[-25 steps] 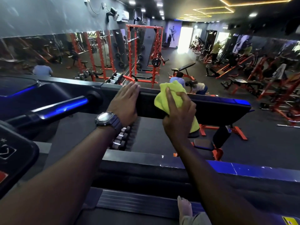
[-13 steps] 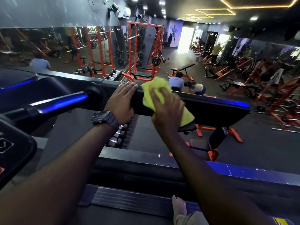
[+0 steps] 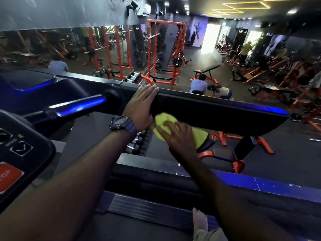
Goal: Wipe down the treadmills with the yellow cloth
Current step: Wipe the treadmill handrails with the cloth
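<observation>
A black treadmill front bar runs across the middle of the head view. My left hand, with a dark watch on the wrist, rests flat over the bar's top edge, fingers together. My right hand presses the yellow cloth against the bar's lower near face, just right of my left hand. The cloth bulges out above and to the right of my fingers and is partly blurred. A black handlebar with a blue glow juts from the left side of the bar.
The treadmill console with a red stop button sits at the lower left. Below lies the treadmill deck and a foot. Beyond the bar is a gym floor with orange racks, benches and people.
My right hand has slid the yellow cloth from the bar's top edge down and left to its lower face, close to my left hand. The left hand has stayed on the bar.
</observation>
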